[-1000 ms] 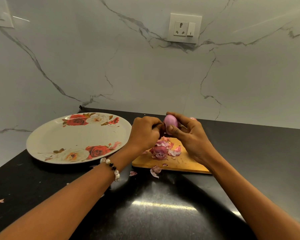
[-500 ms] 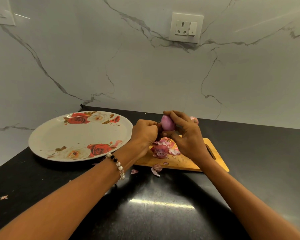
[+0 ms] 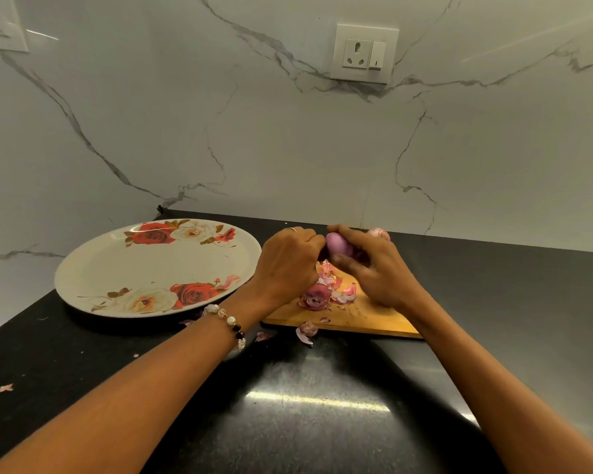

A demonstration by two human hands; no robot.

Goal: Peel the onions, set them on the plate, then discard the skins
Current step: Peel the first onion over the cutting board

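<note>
Gripping peeled onion (image 3: 338, 245) above cutting board (image 3: 350, 314), right hand (image 3: 374, 271) fingers curled round it | left hand (image 3: 288, 265) fingers pinching its end | skins (image 3: 326, 290) on board | plate (image 3: 117, 265) left on surface (image 3: 322, 405)

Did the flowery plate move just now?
No. The plate still sits just left of the cutting board, with the same small gap between them. Only the camera shifted a little.

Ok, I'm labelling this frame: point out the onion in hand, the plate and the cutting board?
onion (image 3: 338, 245), head view, its bare purple side.
plate (image 3: 93, 268), head view, its plain left rim.
cutting board (image 3: 374, 318), head view, its bare near part.
</note>
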